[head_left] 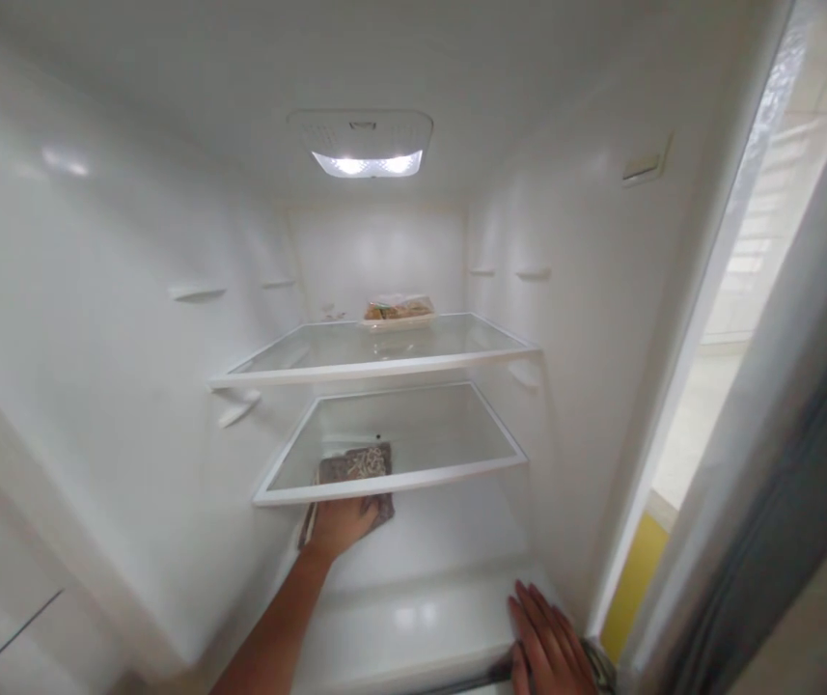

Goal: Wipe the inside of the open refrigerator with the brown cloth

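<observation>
My left hand reaches under the lower glass shelf of a refrigerator and presses a brown cloth with a pale pattern against the bottom surface. Part of the cloth shows through the glass, and my fingers are partly hidden beneath it. My right hand lies at the front edge of the refrigerator floor, fingers stretched out and holding nothing visible.
Above the cloth are the lower glass shelf and an upper glass shelf. A clear-wrapped food pack sits on the upper one. A lit lamp is in the ceiling. The open door stands at right.
</observation>
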The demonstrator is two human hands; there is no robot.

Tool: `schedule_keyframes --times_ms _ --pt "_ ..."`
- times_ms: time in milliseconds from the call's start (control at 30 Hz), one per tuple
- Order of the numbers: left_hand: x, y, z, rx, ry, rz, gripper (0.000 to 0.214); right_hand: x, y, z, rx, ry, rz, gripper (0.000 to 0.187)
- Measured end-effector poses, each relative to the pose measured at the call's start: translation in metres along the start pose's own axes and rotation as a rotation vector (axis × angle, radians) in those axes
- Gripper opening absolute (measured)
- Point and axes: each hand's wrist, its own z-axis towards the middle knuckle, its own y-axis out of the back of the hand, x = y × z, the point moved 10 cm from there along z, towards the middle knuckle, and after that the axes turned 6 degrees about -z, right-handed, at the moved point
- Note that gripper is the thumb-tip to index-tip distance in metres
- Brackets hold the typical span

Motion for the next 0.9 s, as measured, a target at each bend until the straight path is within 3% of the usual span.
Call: schedule_keyframes --times_ms 200,367,533,733,800,900 --pt "-0.041 -0.006 -0.021 0.117 0.090 0.013 0.053 0.000 0.012 0.010 -0.040 -0.071 0.024 0.036" --pt "-0.089 -0.017 -0.021 0.194 0.088 -0.057 0.062 0.002 0.005 0.005 -0.023 -0.066 0.018 0.037" --pt "-0.143 -0.034 -0.012 0.271 0.030 -0.145 0.066 0.005 -0.008 -0.005 -0.027 -0.010 -0.014 0.038" --pt "-0.211 -0.056 0.008 0.311 -0.064 -0.225 0.070 0.003 -0.008 -0.004 -0.087 0.025 -0.018 0.037" --pt "-0.226 -0.060 0.015 0.301 -0.088 -0.239 0.072 0.003 -0.006 -0.003 -0.107 0.038 -0.033 0.036" --pt "-0.232 -0.061 0.025 0.267 -0.108 -0.243 0.074 0.002 -0.005 -0.002 -0.119 0.039 -0.044 0.036"
